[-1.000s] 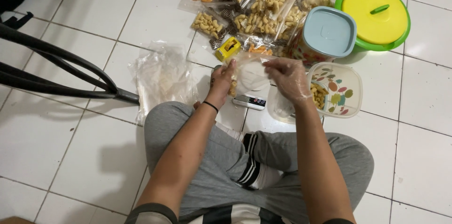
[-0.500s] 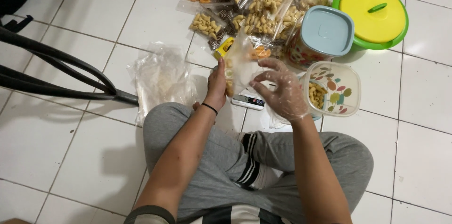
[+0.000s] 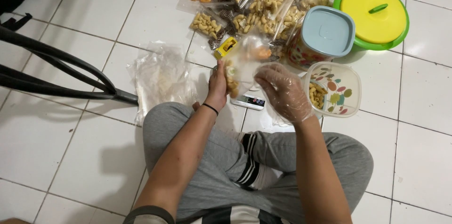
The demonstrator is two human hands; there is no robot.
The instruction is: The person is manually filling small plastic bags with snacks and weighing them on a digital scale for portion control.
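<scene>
- Left of the hands, a heap of empty clear bags (image 3: 162, 75) lies on the floor.
- The left hand (image 3: 218, 87) pinches a small snack bag (image 3: 245, 66); the gloved right hand (image 3: 282, 92) grips its other side.
- Just right, an open patterned tub (image 3: 351, 89) holds snacks.

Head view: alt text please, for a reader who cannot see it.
A person sitting cross-legged on a white tiled floor holds a small clear snack bag between the bare left hand and the plastic-gloved right hand. Filled snack bags, lidded containers and a small scale lie ahead.
</scene>
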